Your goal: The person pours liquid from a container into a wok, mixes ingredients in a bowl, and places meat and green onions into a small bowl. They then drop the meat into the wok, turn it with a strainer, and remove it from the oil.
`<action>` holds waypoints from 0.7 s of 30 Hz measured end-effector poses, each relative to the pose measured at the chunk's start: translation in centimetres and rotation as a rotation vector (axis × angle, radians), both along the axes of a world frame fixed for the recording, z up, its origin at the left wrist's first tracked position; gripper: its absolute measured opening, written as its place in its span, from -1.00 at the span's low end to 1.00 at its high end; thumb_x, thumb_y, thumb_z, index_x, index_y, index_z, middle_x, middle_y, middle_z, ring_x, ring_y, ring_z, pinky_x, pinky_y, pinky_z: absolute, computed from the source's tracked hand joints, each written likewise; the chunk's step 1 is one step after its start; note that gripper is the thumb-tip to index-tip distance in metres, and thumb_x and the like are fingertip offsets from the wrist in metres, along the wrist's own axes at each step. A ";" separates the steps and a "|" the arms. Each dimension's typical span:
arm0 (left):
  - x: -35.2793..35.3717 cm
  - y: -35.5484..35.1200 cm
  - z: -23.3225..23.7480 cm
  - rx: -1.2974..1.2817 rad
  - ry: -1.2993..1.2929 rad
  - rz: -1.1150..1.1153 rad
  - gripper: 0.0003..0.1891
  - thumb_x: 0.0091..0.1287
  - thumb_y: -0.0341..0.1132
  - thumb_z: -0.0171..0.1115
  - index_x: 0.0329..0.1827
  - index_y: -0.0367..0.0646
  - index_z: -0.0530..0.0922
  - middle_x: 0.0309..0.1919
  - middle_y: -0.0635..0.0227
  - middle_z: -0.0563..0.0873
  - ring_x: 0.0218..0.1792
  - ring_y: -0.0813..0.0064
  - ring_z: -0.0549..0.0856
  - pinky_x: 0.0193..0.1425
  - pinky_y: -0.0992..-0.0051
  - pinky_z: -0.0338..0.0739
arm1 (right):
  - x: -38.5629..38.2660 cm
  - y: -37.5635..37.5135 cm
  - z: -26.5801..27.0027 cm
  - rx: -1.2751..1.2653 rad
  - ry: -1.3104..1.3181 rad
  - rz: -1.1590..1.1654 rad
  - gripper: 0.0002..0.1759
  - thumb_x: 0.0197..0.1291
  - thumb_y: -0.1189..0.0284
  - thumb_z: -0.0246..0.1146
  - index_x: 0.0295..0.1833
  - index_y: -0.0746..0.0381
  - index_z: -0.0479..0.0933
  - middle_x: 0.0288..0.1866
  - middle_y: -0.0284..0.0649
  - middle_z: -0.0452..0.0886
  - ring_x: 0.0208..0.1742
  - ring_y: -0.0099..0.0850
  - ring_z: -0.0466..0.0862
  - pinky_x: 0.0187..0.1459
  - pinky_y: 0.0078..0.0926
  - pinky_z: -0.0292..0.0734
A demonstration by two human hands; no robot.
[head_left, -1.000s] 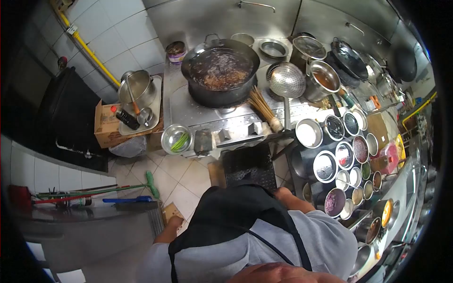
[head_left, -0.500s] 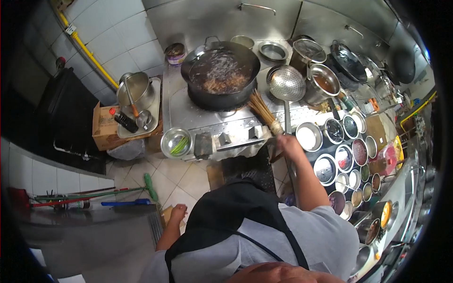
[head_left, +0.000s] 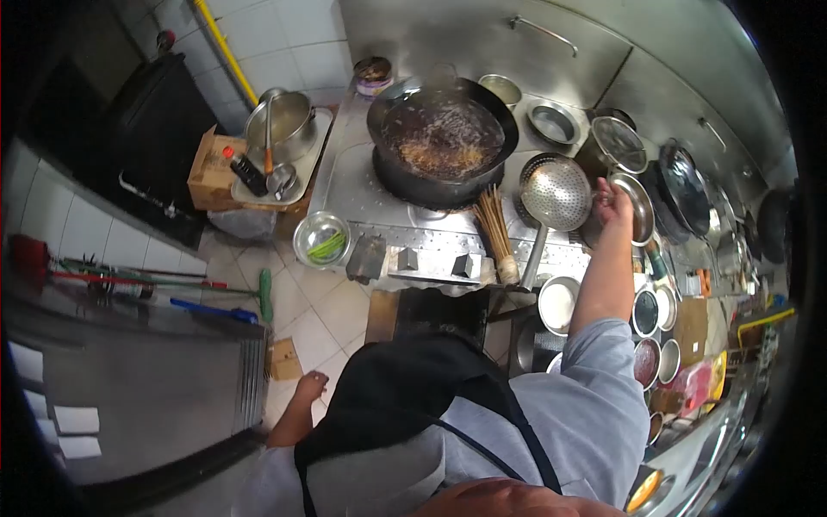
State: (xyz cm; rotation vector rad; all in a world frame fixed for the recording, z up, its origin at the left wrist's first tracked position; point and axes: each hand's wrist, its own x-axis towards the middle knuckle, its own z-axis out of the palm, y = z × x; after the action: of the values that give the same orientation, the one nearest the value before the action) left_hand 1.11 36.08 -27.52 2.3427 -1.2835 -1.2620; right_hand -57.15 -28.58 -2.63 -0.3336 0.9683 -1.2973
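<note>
Stainless-steel stove bench (head_left: 349, 185), person in front of it in a black cloth apron (head_left: 388, 362) over a grey top. Right hand (head_left: 612, 205) is out at full reach, at the near-left rim of a deep round stainless-steel pot (head_left: 642, 215). Fingers look bent there; cannot tell if they pinch the rim, a handle or just touch. Pot sits toward the right of the bench, partly hidden by the hand and forearm.

Just left of it: a round perforated steel skimmer (head_left: 556, 196), bowl up, handle pointing back at the person. Left of that, a bundled tan stick brush (head_left: 494, 228), bound at its near end. Big black wok (head_left: 498, 102) on the burner, dark bubbling liquid in it, brown bits at the near side.

Left hand (head_left: 312, 386) is low beside the apron, fingers loosely curled; grip unclear, palm hidden. Nearest to it, a flat brown cardboard piece (head_left: 284, 360) on the tiled floor. Clear round bowl (head_left: 301, 247) with green stalks sits at the bench's front-left corner.
</note>
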 end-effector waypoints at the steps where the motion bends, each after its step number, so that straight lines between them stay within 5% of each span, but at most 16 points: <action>1: 1.0 1.1 -3.3 -0.162 -0.001 -0.113 -0.72 0.17 -0.21 0.19 -0.18 -0.23 0.56 -0.28 0.17 0.65 -0.45 0.38 0.71 -0.37 0.46 0.55 | -0.7 -0.4 0.0 0.006 -0.007 0.007 -0.80 0.31 0.46 -0.04 -0.28 0.35 0.42 -0.64 -0.40 0.35 -0.66 -0.63 0.36 -0.71 -0.79 0.21; 2: -1.8 -1.9 1.7 0.110 0.223 0.498 -0.69 0.18 -0.18 0.16 -0.19 -0.27 0.55 -0.35 0.17 0.67 -0.48 0.39 0.71 -0.35 0.46 0.55 | -1.2 -0.4 0.0 -0.023 0.060 -0.015 -0.83 0.30 0.47 -0.04 -0.30 0.32 0.41 -0.63 -0.40 0.34 -0.68 -0.64 0.30 -0.71 -0.76 0.16; 8: -3.2 -4.0 2.3 0.035 0.180 0.527 -0.66 0.14 -0.16 0.18 -0.19 -0.27 0.55 -0.45 0.17 0.68 -0.48 0.42 0.71 -0.31 0.45 0.55 | 4.7 11.1 4.6 -0.144 0.295 -0.005 -0.88 0.27 0.46 0.03 -0.11 0.21 0.39 -0.58 -0.41 0.37 -0.71 -0.68 0.23 -0.73 -0.75 0.08; 11: -2.5 -5.1 1.3 0.061 0.188 0.508 -0.65 0.14 -0.14 0.17 -0.18 -0.28 0.55 -0.43 0.17 0.69 -0.47 0.42 0.71 -0.30 0.45 0.55 | 7.4 15.1 4.0 -0.187 0.342 0.075 -0.47 0.26 0.47 0.04 0.35 0.22 0.18 -0.53 -0.37 0.42 -0.76 -0.68 0.21 -0.77 -0.76 0.08; 15: -1.0 -6.1 0.2 0.030 0.212 0.442 -0.66 0.16 -0.16 0.16 -0.18 -0.27 0.56 -0.40 0.17 0.70 -0.48 0.43 0.70 -0.27 0.45 0.55 | 11.0 16.1 5.7 -0.235 0.500 0.181 -0.52 0.25 0.49 0.03 0.30 0.25 0.27 -0.57 -0.36 0.42 -0.75 -0.65 0.26 -0.73 -0.75 0.11; 17: 0.0 -6.5 0.0 0.026 0.210 0.428 -0.66 0.16 -0.16 0.16 -0.17 -0.27 0.56 -0.40 0.18 0.69 -0.48 0.42 0.70 -0.28 0.45 0.55 | 12.0 14.5 6.4 -0.286 1.010 0.290 -0.54 0.24 0.48 0.04 0.27 0.23 0.34 -0.58 -0.36 0.45 -0.73 -0.61 0.34 -0.70 -0.65 0.18; 18: 0.3 -6.6 -0.1 0.026 0.210 0.427 -0.66 0.16 -0.16 0.16 -0.17 -0.27 0.55 -0.39 0.18 0.69 -0.48 0.42 0.70 -0.28 0.45 0.56 | 12.3 13.4 6.4 -0.287 1.014 0.279 -0.54 0.24 0.48 0.04 0.27 0.23 0.34 -0.58 -0.36 0.45 -0.73 -0.61 0.34 -0.70 -0.65 0.18; 20: 0.8 -6.3 -0.1 0.024 0.191 0.414 -0.66 0.16 -0.16 0.17 -0.17 -0.27 0.55 -0.40 0.18 0.69 -0.49 0.42 0.70 -0.28 0.44 0.56 | 12.5 11.0 5.9 -0.634 1.557 0.379 -0.56 0.18 0.51 0.07 0.21 0.28 0.42 -0.57 -0.30 0.50 -0.66 -0.53 0.43 -0.59 -0.52 0.31; 21: 1.1 -6.0 0.0 0.024 0.169 0.414 -0.67 0.16 -0.16 0.17 -0.18 -0.27 0.55 -0.40 0.18 0.69 -0.50 0.41 0.70 -0.28 0.43 0.57 | 12.5 9.9 6.2 -0.634 1.559 0.374 -0.56 0.18 0.51 0.07 0.21 0.28 0.42 -0.57 -0.30 0.50 -0.66 -0.53 0.43 -0.59 -0.52 0.31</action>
State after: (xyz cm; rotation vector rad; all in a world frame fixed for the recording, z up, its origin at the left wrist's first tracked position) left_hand 2.16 30.08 -27.54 2.2969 -0.6875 -1.3011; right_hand -44.63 -18.71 3.57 -2.1070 1.5663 -0.7906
